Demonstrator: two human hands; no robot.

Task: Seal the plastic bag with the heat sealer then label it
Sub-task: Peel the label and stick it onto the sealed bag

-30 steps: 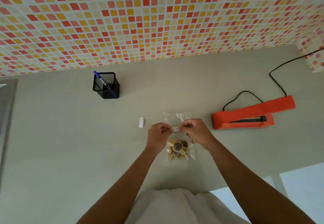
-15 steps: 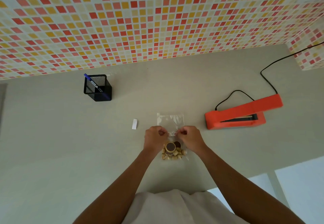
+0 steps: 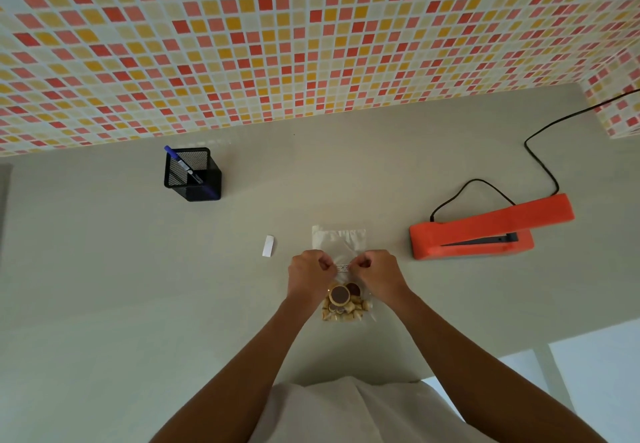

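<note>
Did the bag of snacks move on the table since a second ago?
No. The bag sits in the same spot between the white paper slip and the orange sealer; only the camera shifted.

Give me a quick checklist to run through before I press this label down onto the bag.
1. Label held at both ends by left hand and right hand: ok.
2. Label over the plastic bag, above the snacks: ok.
3. Bag lying flat on the table: ok.
4. Bag top already sealed: cannot tell, the film is too clear.
5. Heat sealer set aside to the right, clear of the hands: ok.
6. Label writing finished, pen back in its holder: pen ok, writing too small to read.
</note>
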